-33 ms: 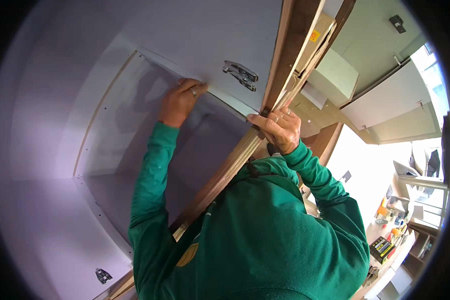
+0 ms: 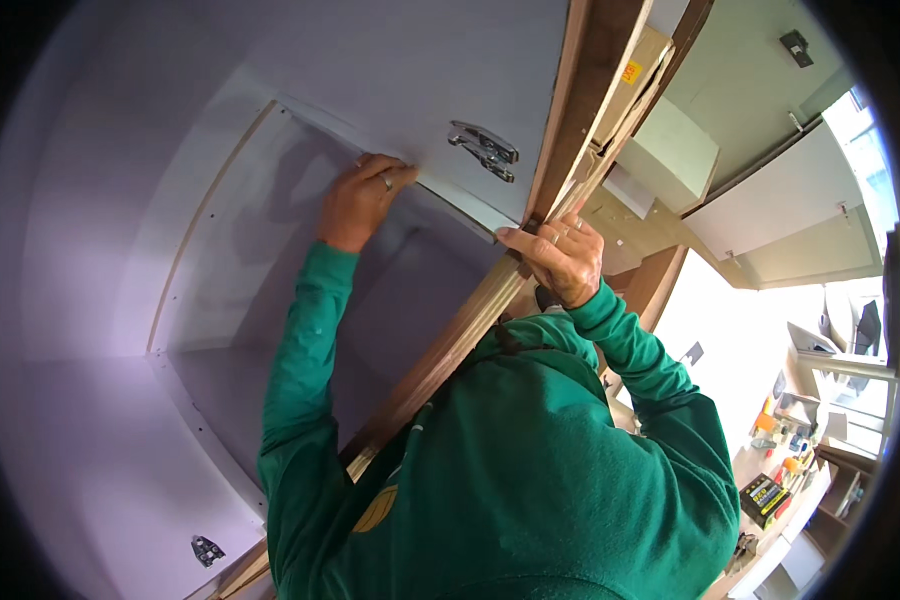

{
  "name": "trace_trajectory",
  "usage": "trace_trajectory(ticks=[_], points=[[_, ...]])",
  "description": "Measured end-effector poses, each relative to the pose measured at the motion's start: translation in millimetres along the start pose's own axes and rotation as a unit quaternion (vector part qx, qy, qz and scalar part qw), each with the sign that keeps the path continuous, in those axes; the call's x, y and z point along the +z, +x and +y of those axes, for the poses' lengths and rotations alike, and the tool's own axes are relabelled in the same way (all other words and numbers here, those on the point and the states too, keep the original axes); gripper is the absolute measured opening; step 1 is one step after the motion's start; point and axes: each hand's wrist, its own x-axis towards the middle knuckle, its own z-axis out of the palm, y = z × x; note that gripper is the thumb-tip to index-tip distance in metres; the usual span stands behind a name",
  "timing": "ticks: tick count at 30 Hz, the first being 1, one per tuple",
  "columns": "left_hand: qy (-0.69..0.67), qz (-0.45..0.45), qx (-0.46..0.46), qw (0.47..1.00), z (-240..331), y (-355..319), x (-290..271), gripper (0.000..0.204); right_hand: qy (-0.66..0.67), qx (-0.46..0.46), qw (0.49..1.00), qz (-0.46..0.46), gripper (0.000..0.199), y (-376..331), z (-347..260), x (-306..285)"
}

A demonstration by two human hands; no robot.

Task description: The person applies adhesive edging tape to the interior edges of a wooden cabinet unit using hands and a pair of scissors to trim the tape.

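A thin white strip [image 2: 460,206] runs along the upper inner wall of a cabinet with pale lilac-looking sides. My left hand [image 2: 362,205], a ring on one finger, reaches inside with its fingers bent round the strip's edge. At the strip's front end, my right hand [image 2: 560,262] has its thumb against that end. Its other fingers curl over the cabinet's wooden front frame [image 2: 440,355]; their tips are partly hidden. Similar strips with small screw holes line the back wall [image 2: 210,213] and the lower side [image 2: 202,425].
Metal hinges sit on the upper wall [image 2: 483,150] and lower wall [image 2: 207,551]. Beyond the frame stand a cardboard box [image 2: 630,85] and white cabinet parts [image 2: 670,155]. A workbench [image 2: 805,500] at right carries a black-and-yellow box [image 2: 765,498] and several small items.
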Motion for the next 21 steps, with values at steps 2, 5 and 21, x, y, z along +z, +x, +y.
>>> trace_trajectory(ticks=[2,5,21], points=[[-0.081,-0.030,-0.027,0.996,-4,5,-1,0.015,-0.006,-0.001,1.000,-0.001,0.032,0,2,-1],[-0.096,-0.035,-0.040,0.994,-5,7,-2,0.018,0.020,0.005,1.000,-0.012,0.031,-3,3,0],[-0.079,-0.002,-0.006,0.997,-3,1,4,0.011,0.019,0.039,0.997,-0.059,0.033,-8,1,-8]])
